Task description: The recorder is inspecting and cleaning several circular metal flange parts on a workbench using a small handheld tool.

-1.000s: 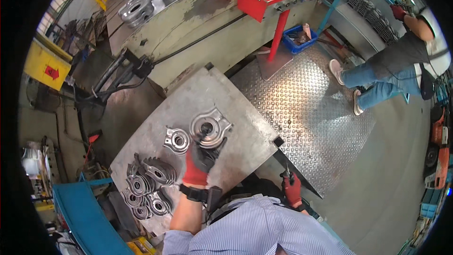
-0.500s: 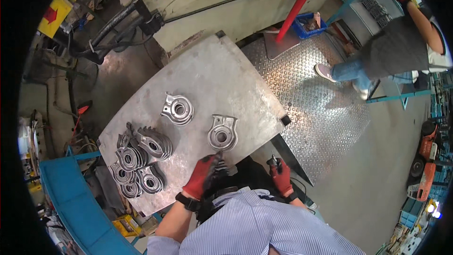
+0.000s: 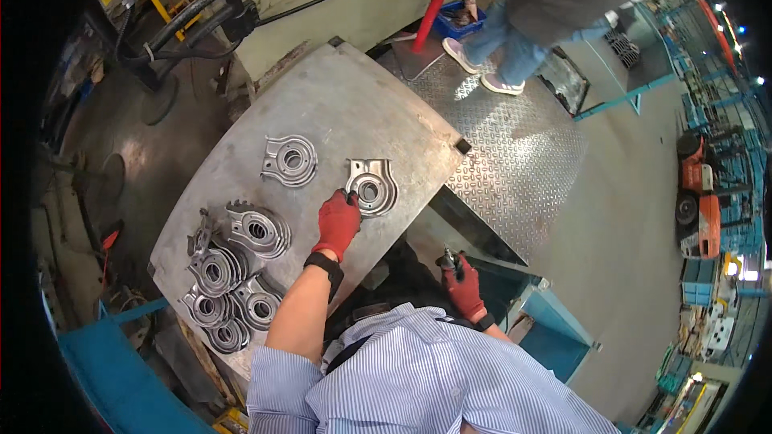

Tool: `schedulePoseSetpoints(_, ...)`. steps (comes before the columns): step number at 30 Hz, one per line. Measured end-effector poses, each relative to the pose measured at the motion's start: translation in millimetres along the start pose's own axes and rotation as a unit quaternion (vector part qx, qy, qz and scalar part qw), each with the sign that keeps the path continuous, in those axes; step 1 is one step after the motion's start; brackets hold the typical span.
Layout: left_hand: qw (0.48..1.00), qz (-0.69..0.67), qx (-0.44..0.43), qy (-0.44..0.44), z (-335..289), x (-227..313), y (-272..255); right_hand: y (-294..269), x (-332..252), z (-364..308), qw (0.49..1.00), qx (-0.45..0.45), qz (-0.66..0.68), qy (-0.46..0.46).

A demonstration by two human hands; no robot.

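My left hand (image 3: pixel 338 223), in a red and black glove, is closed at the left edge of a stamped metal bracket (image 3: pixel 375 176) with a round hole. The bracket lies flat on the steel table (image 3: pixel 338 96). My right hand (image 3: pixel 464 288), gloved alike, is wrapped round a dark hand tool (image 3: pixel 451 259) with a metal tip, off the table's near right edge. Its exact kind is hard to make out. A second bracket (image 3: pixel 289 161) lies farther left, apart from both hands. Stacks of similar brackets (image 3: pixel 221 273) crowd the table's left end.
A blue metal bin (image 3: pixel 555 329) stands beyond my right hand. Another person (image 3: pixel 555 0) stands on the diamond-plate floor (image 3: pixel 515 161) at the far right. A red post (image 3: pixel 435 12) and blue crate (image 3: pixel 460 20) stand behind the table. An orange forklift (image 3: pixel 698 201) is at far right.
My left hand has moved forward from the table's near edge to the bracket. The right hand still holds the tool. The other person has stepped closer to the red post.
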State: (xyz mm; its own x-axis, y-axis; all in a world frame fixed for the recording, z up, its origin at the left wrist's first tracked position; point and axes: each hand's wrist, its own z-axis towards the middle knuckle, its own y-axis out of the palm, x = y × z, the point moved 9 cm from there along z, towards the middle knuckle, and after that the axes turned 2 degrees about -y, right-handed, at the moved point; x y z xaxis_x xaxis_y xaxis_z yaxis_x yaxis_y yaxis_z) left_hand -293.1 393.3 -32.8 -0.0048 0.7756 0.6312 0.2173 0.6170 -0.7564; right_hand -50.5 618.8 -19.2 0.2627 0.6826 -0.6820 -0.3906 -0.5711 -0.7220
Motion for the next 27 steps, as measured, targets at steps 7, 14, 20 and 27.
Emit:
schedulePoseSetpoints(7, 0.967, -0.208, -0.042, -0.142, -74.9, -71.6, 10.9, 32.0, -32.9, -43.6, 0.996, -0.082, 0.000, -0.018)
schedulePoseSetpoints(14, 0.975, -0.185, -0.108, -0.055, -107.4, -103.4, 22.8, 91.7, -65.6, -31.7, 0.962, -0.266, -0.042, -0.039)
schedulePoseSetpoints(20, 0.907, -0.325, -0.160, -0.213, -112.2, -148.3, 57.8, 123.9, -67.6, -29.9, 0.949, -0.306, -0.069, -0.033)
schedulePoseSetpoints(27, 0.956, -0.190, -0.099, -0.198, -110.2, -103.5, 25.9, 133.5, -51.4, -31.2, 0.952, -0.297, -0.070, -0.033)
